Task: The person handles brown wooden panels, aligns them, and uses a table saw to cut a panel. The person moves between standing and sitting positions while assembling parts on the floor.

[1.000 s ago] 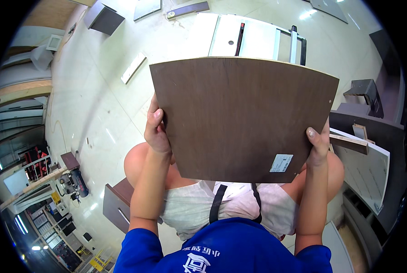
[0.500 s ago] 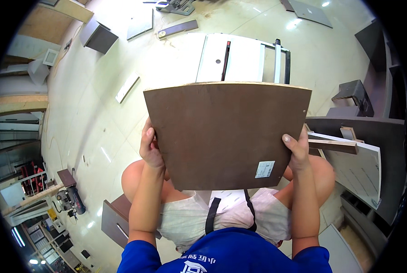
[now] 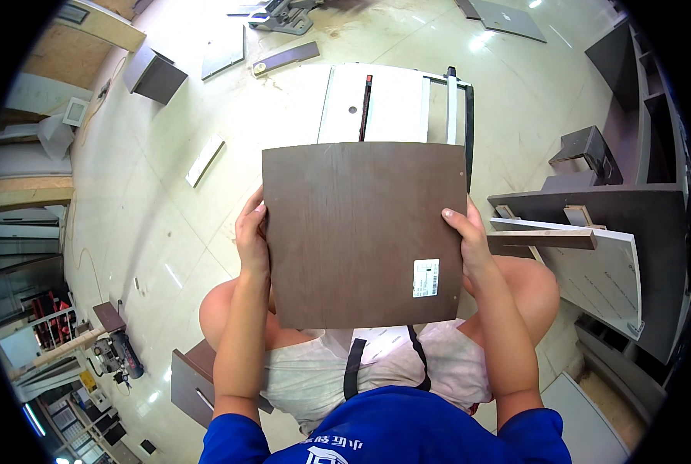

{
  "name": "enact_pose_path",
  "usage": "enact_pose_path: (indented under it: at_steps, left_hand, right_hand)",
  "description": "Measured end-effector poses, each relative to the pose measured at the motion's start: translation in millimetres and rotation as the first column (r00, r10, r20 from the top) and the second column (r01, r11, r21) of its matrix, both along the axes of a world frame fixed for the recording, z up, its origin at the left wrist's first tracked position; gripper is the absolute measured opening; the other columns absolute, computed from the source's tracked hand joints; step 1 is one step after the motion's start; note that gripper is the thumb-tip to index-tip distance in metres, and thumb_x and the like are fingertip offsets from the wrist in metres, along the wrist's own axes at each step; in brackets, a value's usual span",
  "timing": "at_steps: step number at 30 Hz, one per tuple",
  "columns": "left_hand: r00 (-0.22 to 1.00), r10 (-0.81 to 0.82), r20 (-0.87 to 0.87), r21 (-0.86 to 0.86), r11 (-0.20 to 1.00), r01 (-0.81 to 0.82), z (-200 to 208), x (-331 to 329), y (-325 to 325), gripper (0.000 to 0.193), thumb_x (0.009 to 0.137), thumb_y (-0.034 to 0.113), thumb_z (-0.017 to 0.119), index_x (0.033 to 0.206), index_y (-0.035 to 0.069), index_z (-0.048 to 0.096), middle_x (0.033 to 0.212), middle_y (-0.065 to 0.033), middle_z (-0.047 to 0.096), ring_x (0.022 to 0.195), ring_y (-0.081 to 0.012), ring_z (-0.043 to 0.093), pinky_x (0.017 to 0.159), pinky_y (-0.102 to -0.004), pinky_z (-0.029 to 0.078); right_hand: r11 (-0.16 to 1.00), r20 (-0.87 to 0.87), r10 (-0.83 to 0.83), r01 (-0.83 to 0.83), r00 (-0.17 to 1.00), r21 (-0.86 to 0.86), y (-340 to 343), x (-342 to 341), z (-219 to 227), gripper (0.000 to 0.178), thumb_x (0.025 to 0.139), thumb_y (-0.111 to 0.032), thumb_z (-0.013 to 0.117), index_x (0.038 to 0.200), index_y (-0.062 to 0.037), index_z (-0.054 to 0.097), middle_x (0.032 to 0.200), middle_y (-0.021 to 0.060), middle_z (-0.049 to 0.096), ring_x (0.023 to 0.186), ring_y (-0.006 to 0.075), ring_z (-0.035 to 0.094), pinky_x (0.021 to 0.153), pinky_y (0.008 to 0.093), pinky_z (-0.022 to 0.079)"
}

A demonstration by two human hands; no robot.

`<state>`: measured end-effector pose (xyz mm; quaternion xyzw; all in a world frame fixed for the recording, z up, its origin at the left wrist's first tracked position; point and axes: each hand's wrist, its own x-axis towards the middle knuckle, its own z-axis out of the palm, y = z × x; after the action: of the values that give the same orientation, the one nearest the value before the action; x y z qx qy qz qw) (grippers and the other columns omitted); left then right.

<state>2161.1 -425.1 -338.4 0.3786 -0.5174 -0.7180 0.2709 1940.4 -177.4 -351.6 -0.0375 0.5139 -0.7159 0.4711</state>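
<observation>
A dark brown wood-grain board (image 3: 361,232) is held up in front of my lap, its broad face toward me. A white label (image 3: 426,278) is stuck near its lower right corner, and small holes show along the right edge. My left hand (image 3: 252,230) grips the left edge, thumb in front and the other fingers mostly hidden behind. On the opposite edge my right hand (image 3: 469,232) is closed, its thumb lying on the face. Just beyond the board stands a table saw (image 3: 395,104) with a white top, a dark slot and a rail, partly covered by the board.
White-faced panels (image 3: 593,271) and a wooden strip (image 3: 550,239) lean at my right beside dark cabinet parts. A brown drawer-like piece (image 3: 194,379) sits by my left leg. Farther left is a compressor-like machine (image 3: 117,356). Offcuts, including a white strip (image 3: 204,161), lie on the tiled floor.
The board has tilted so its face turns more squarely to me and its pale far edge no longer shows. Both hands keep their grip. The whole view has shifted slightly.
</observation>
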Motion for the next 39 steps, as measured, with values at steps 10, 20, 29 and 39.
enact_pose_path:
  at_steps: [10, 20, 29, 39]
  left_hand:
    - [1.000, 0.016, -0.018, 0.092, 0.996, -0.014, -15.0, -3.0, -6.0, 0.050, 0.088, 0.016, 0.045, 0.131, -0.011, 0.049, 0.114, -0.0166, 0.064, 0.099, -0.0185, 0.063, 0.087, -0.0275, 0.049]
    - [0.999, -0.032, 0.002, -0.011, 0.999, 0.032, -22.7, -2.1, -8.2, 0.046, 0.089, 0.023, 0.047, 0.123, -0.008, 0.053, 0.110, -0.0140, 0.064, 0.098, -0.0191, 0.061, 0.088, -0.0288, 0.046]
    - [0.997, -0.061, -0.048, 0.007, 0.998, 0.062, -13.2, -6.8, 1.1, 0.052, 0.091, 0.037, 0.047, 0.122, -0.004, 0.054, 0.110, -0.0124, 0.063, 0.099, -0.0184, 0.060, 0.088, -0.0300, 0.046]
    - [0.993, -0.090, -0.070, 0.004, 0.996, 0.090, -7.7, -2.4, 4.9, 0.062, 0.092, 0.047, 0.045, 0.127, -0.004, 0.050, 0.117, -0.0128, 0.060, 0.105, -0.0193, 0.057, 0.092, -0.0314, 0.045]
  right_hand:
    - [0.998, 0.064, -0.035, 0.032, 0.997, 0.056, -1.4, 2.1, 1.7, 0.053, 0.086, -0.014, 0.059, 0.134, -0.0012, 0.040, 0.116, 0.0129, 0.057, 0.103, 0.0196, 0.059, 0.087, 0.0338, 0.050]
    - [0.999, -0.062, -0.033, 0.035, 0.998, 0.037, -1.0, 1.5, -2.8, 0.057, 0.084, -0.012, 0.062, 0.135, -0.0002, 0.040, 0.121, 0.0139, 0.055, 0.108, 0.0218, 0.056, 0.092, 0.0337, 0.047]
    - [0.997, -0.166, -0.075, 0.073, 0.983, -0.017, 2.8, 0.8, -3.6, 0.054, 0.083, -0.009, 0.065, 0.131, 0.0018, 0.044, 0.120, 0.0125, 0.057, 0.109, 0.0207, 0.056, 0.094, 0.0332, 0.045]
    - [0.997, -0.190, -0.071, 0.064, 0.979, -0.042, 10.9, -1.3, -3.7, 0.051, 0.083, -0.010, 0.064, 0.129, 0.0031, 0.045, 0.120, 0.0127, 0.058, 0.110, 0.0198, 0.055, 0.095, 0.0335, 0.044]
